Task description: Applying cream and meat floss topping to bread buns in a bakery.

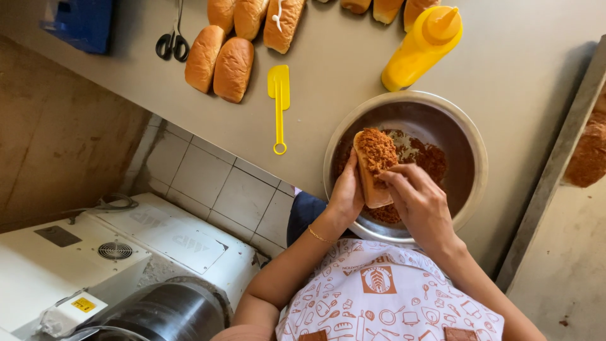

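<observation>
Grey countertop (517, 76) is serving as the workbench, and sitting on it at about 4 o'clock in the view is a steel mixing bowl (467, 136) with brown shredded floss in the bottom. Over that bowl, the left hand (346, 197) is wrapping around a bread roll (372, 170), clamped on its side, while the right hand (421, 203) is pinching floss with fingertips together and pressing it onto the roll's top. Moving outward, a yellow squeeze bottle (421, 47) is lying at 12 o'clock from the bowl, a yellow spatula (278, 101) at 10 o'clock, and plain rolls (232, 68) plus scissors (172, 43) further out toward 10. Honestly my worry is the floss is looking loose, so pressing too lightly or tilting the roll could be dropping crumbs past the rim, and squeezing too hard could be squashing the soft bread.
</observation>
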